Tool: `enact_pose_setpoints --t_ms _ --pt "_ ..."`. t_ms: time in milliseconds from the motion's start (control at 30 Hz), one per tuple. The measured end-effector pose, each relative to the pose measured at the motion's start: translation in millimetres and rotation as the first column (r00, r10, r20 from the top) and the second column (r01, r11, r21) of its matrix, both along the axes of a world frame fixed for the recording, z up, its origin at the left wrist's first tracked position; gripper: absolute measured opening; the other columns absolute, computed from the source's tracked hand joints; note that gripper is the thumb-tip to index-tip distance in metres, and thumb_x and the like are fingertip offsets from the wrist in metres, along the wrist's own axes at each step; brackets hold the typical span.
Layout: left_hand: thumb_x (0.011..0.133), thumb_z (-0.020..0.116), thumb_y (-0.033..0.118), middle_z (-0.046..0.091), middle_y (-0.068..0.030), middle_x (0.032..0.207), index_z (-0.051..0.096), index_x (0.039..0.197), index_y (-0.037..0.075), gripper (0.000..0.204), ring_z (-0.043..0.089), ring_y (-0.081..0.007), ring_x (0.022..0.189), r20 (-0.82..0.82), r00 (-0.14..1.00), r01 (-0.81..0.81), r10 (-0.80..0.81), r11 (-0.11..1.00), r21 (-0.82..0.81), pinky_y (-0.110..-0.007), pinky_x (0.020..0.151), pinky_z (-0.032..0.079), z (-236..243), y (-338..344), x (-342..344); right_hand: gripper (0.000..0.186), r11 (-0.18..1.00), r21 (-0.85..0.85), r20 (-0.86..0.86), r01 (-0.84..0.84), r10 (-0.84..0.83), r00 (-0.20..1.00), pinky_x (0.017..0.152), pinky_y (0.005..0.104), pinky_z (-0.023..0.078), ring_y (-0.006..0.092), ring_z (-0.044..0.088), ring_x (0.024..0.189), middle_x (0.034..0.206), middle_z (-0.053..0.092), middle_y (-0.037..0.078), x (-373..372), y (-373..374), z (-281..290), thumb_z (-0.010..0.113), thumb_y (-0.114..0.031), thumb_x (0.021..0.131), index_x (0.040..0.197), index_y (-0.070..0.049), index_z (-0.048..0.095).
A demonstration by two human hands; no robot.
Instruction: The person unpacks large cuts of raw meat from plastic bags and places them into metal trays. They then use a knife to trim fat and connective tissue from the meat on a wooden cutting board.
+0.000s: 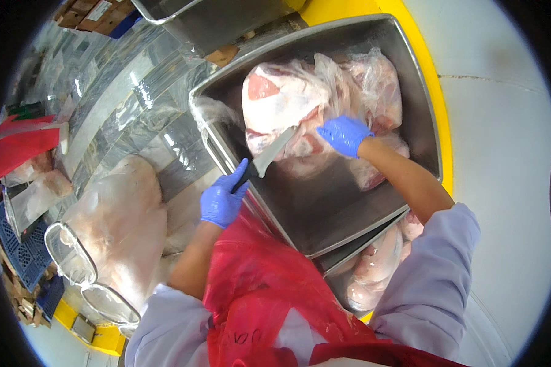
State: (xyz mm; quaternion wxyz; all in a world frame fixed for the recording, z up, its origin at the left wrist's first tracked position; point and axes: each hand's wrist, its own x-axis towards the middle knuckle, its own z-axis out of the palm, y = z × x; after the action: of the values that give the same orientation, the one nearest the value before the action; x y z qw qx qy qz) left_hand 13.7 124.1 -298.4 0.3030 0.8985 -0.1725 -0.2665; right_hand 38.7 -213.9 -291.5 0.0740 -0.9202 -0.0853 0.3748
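Glossy red cloth-like apron (251, 269): nearest of all, just below the left hand (223, 197).
Left hand: blue-gloved, wrapped around the black handle of a grey-bladed knife (269, 158).
Large pale-pink, fat-covered piece of meat (284, 101): beyond the left hand and the blade, inside a deep rectangular grey steel tub (324, 214).
Right hand (346, 136): blue-gloved, fingers bent at the meat's right side; I cannot tell whether they pinch anything.
Crumpled clear plastic film (332, 73): beyond the right hand.
Handling: probably heavy, yielding, slick with fat; film likely slides.
Hold: thick bare flesh left of the right hand, clear of the blade.
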Motion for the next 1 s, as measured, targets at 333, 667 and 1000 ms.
enact_pose_setpoints --t_ms 333,667,1000 --pt "0.084 0.065 0.027 0.062 -0.0137 0.081 0.053 0.130 0.031 0.048 0.060 -0.0327 0.069 -0.064 0.951 0.302 -0.302 0.953 -0.004 -0.042 0.062 0.049 19.9 29.6 83.3 0.039 0.896 -0.098 -0.094 -0.433 0.425 0.900 0.058 0.0428 0.050 0.0298 0.065 0.070 0.075 0.067 0.010 56.7 -23.8 45.0 0.048 -0.045 0.090 0.077 -0.015 0.069" --pt "0.086 0.060 0.008 0.055 -0.0185 0.077 0.042 0.140 0.019 0.058 0.058 -0.0329 0.069 -0.301 0.953 -0.035 0.036 0.999 0.008 -0.041 0.064 0.046 30.4 -9.9 -21.7 0.048 0.878 0.076 0.193 -0.473 0.453 0.871 0.068 0.0428 0.050 0.0307 0.064 0.076 0.076 0.065 0.009 107.3 -32.1 -96.4 0.053 -0.059 0.078 0.073 -0.013 0.067" --pt "0.091 0.051 0.000 0.058 -0.0165 0.122 0.034 0.143 0.004 0.055 0.057 -0.0196 0.108 -0.360 0.857 -0.437 0.368 0.890 -0.131 -0.028 0.090 0.044 7.4 -82.0 -117.3 0.050 0.924 0.272 0.527 -0.269 0.090 0.845 0.064 0.0431 0.049 0.0309 0.062 0.070 0.074 0.063 0.009 75.1 -51.8 -153.5 0.049 -0.059 0.084 0.072 -0.012 0.063"
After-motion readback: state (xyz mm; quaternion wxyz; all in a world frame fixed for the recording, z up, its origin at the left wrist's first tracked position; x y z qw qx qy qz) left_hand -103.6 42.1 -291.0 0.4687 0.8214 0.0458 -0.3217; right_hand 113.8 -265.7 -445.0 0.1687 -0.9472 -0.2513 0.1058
